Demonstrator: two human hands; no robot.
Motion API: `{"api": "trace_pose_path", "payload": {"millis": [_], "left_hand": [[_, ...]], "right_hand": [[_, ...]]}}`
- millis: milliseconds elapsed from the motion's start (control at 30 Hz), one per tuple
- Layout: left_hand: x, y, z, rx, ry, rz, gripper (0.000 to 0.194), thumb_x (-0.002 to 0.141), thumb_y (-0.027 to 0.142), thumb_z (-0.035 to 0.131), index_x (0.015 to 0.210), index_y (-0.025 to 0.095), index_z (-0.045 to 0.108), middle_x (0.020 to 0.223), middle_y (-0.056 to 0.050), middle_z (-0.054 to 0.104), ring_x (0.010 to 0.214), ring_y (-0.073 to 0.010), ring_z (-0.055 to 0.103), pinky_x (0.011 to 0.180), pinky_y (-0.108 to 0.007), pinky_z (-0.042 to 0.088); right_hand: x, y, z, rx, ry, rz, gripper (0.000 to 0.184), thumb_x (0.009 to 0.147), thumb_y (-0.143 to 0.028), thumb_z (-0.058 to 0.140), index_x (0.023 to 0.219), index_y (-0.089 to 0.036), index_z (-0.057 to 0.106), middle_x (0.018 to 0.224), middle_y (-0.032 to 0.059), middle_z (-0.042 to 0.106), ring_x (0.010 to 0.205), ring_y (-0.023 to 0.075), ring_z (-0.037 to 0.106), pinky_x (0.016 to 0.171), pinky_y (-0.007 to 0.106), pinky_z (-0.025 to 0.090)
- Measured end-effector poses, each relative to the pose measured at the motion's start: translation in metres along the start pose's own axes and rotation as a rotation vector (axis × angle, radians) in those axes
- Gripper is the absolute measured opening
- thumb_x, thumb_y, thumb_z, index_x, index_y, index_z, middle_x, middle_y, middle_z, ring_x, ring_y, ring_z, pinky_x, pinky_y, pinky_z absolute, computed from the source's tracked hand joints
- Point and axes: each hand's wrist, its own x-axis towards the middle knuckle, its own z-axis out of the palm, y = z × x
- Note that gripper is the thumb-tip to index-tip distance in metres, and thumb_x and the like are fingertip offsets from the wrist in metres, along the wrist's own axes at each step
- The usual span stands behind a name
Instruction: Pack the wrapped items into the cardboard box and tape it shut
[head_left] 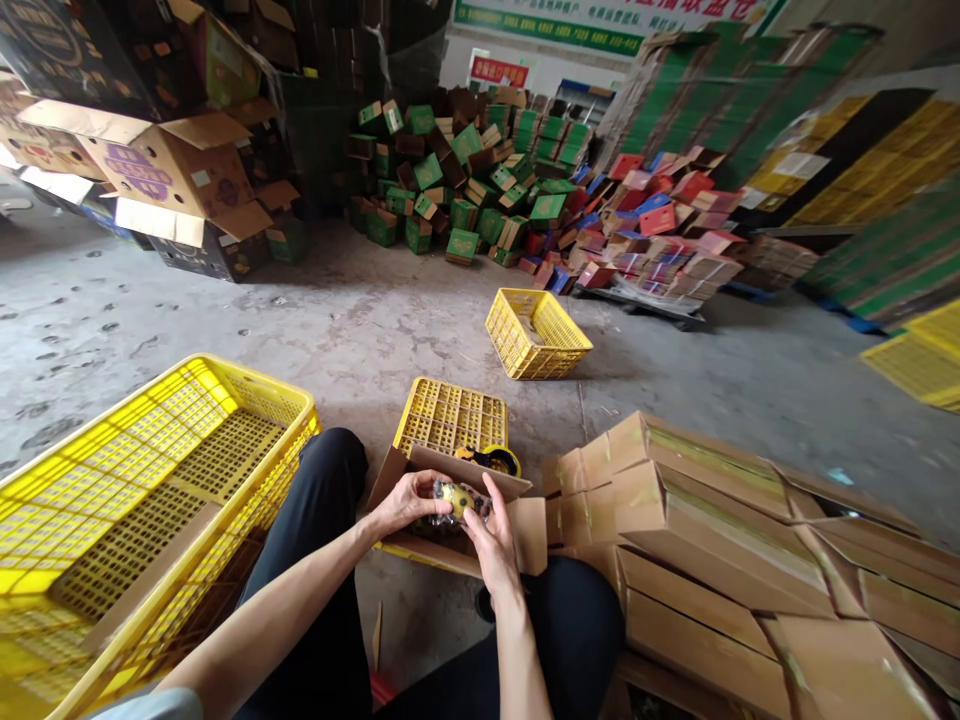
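Between my two hands is a small clear plastic packet (459, 498), shiny, with yellowish and dark contents I cannot make out. My left hand (411, 502) pinches its left end. My right hand (493, 535) grips the other side, thumb on the front and fingers behind. Both are held just over an open cardboard box (534, 530) with its flaps spread; its inside is mostly hidden by my hands. The box rests on an upturned yellow crate (450, 412). Behind the box's back flap lies a tape dispenser (501, 460), black and yellow.
A large yellow crate (259, 385) stands by my left knee. Stacked cardboard boxes (720, 540) crowd my right side. A smaller yellow crate (536, 340) sits ahead on the concrete floor. Farther back are heaps of green cartons (461, 245) and red and blue cartons (656, 220).
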Motion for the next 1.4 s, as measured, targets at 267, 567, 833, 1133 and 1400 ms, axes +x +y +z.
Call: {"api": "trace_pose_path", "payload": {"millis": [267,567,833,1133,1400], "left_hand": [[0.0,-0.005,-0.001,0.091,0.02,0.041,0.067,0.063,0.047,0.102,0.113,0.013,0.073,0.097,-0.007,0.076,0.085,-0.0197,0.069,0.083,-0.031,0.054],[0.001,-0.009,-0.003,0.128,-0.032,0.061,0.066,0.07,0.046,0.098,0.122,0.015,0.072,0.106,-0.008,0.077,0.095,-0.0228,0.071,0.089,-0.034,0.055],[0.006,-0.015,-0.011,0.11,0.039,0.054,0.073,0.072,0.051,0.096,0.133,0.019,0.071,0.133,-0.015,0.072,0.118,-0.0319,0.069,0.098,-0.041,0.056],[0.008,-0.014,-0.013,0.094,0.062,0.045,0.067,0.075,0.057,0.092,0.125,0.016,0.076,0.124,-0.017,0.076,0.118,-0.0345,0.07,0.101,-0.044,0.055],[0.006,-0.012,-0.014,0.096,0.085,0.045,0.066,0.075,0.058,0.091,0.123,0.015,0.076,0.125,-0.017,0.077,0.118,-0.0344,0.071,0.1,-0.042,0.055]], "right_hand": [[0.001,-0.005,-0.003,0.04,-0.025,0.111,0.08,0.082,-0.055,0.086,0.153,-0.039,0.055,0.16,0.0086,0.056,0.145,0.0363,0.056,0.103,0.051,0.061],[0.0,-0.008,-0.003,0.052,0.027,0.089,0.072,0.079,-0.049,0.088,0.144,-0.032,0.064,0.138,0.0101,0.074,0.131,0.0345,0.067,0.101,0.048,0.06],[0.015,0.008,-0.018,-0.074,0.271,-0.087,0.04,0.074,-0.046,0.084,0.106,-0.021,0.081,0.118,0.0109,0.082,0.119,0.0318,0.072,0.106,0.046,0.054],[0.022,0.007,-0.035,-0.02,0.604,-0.286,0.008,0.066,-0.028,0.071,0.068,-0.02,0.071,0.076,0.0036,0.08,0.082,0.025,0.077,0.085,0.04,0.061],[0.022,0.006,-0.035,-0.047,0.631,-0.319,0.007,0.066,-0.026,0.071,0.068,-0.02,0.071,0.077,0.0032,0.08,0.085,0.0255,0.076,0.091,0.042,0.058]]}}
